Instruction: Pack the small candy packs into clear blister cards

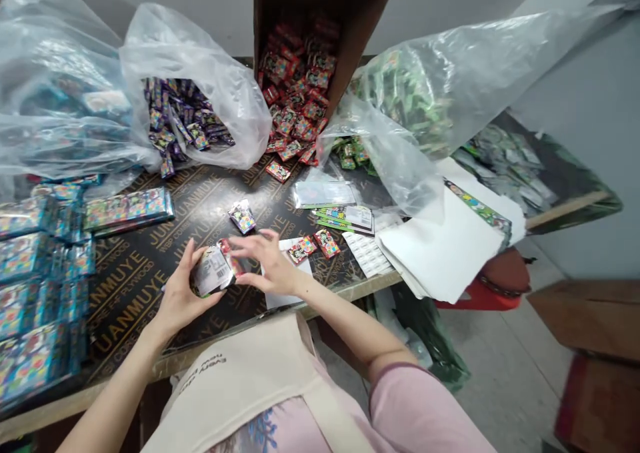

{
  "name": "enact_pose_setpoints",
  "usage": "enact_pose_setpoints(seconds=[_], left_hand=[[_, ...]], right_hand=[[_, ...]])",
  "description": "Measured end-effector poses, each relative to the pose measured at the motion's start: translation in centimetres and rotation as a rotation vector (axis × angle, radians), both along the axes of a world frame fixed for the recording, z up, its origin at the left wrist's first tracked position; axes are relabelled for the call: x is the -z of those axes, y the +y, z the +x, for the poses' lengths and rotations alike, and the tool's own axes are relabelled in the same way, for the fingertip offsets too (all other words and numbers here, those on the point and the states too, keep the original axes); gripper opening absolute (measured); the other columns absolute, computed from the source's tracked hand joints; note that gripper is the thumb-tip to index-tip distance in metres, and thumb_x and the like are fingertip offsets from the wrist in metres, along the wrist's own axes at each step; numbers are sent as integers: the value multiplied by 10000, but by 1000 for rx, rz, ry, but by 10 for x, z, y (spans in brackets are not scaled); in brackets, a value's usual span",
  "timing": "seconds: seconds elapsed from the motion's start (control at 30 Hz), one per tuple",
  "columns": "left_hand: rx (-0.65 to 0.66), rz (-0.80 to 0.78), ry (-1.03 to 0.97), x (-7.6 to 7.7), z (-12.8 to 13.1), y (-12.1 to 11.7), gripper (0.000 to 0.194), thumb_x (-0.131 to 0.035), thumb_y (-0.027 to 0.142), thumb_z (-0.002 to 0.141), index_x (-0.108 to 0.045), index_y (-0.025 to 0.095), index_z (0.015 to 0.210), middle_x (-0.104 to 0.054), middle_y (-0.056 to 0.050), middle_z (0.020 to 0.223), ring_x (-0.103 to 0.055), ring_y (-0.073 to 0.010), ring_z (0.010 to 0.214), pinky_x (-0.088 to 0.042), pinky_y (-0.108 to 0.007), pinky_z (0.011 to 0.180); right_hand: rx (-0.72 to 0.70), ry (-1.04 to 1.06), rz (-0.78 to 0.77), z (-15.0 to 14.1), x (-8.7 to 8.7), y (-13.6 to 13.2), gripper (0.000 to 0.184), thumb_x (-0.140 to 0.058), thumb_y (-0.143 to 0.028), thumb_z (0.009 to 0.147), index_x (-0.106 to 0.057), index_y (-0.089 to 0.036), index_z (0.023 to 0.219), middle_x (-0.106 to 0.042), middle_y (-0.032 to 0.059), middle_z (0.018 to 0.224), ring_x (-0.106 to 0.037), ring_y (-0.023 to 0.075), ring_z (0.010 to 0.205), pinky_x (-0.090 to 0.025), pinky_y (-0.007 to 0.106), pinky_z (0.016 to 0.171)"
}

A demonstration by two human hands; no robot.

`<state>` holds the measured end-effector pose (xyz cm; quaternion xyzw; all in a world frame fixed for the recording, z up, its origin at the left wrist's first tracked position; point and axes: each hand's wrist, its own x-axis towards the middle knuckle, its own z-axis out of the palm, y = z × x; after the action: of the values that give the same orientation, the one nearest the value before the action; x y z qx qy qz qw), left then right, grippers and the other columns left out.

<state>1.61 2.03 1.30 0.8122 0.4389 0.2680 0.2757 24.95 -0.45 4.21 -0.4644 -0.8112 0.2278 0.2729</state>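
My left hand [181, 292] and my right hand [270, 261] together grip a small clear packet [214, 270] with a white label, over the dark plywood table [150, 240]. Red sachets show inside the packet at its right end. My left fingers curl round its left edge; my right fingers pinch its right end. A purple sachet [243, 216] lies just beyond my hands. Two red sachets [315, 244] lie to the right on white paper.
A clear bag of purple sachets [185, 116], a tipped cardboard box of red sachets [297, 86] and a bag of green sachets [410, 100] line the back. Filled blue packs [35, 286] are stacked at left. White sheets [450, 246] overhang the right edge.
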Motion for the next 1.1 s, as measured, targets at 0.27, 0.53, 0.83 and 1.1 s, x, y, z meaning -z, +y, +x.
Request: enact_pose_setpoints(seconds=[0.27,0.53,0.83,1.1], left_hand=[[-2,-2,379,26,1,17,1007,-698,375,702,-107,230,1504,-539,-122,1235,-539,-312,1109,-445,-456,946],[-12,-26,531,47,0,17,915,-659,280,700,-190,254,1486,-522,-111,1235,-492,-308,1112,-431,-430,901],[-141,-99,256,38,-8,21,745,-704,404,707,-430,240,1379,-535,-119,1275,-488,-317,1169,-386,-491,985],[-346,-709,-625,-6,69,36,340,-681,477,712,-715,151,804,-714,-59,791,-641,-184,741,-491,-306,756]], right_hand=[[976,-9,159,157,43,100,364,-465,-375,911,-546,-196,1218,-581,134,1249,-485,259,1180,-341,426,990],[1437,-272,-138,290,74,176,503,-627,-269,804,-435,-74,1225,-626,237,1063,-571,304,1011,-391,416,863],[1229,104,67,223,61,124,345,-636,-271,721,-512,-159,1022,-641,82,924,-607,206,837,-470,325,768],[520,365,183,2,44,16,439,-677,-256,764,-537,-229,1179,-628,75,1058,-608,220,943,-517,385,837]])
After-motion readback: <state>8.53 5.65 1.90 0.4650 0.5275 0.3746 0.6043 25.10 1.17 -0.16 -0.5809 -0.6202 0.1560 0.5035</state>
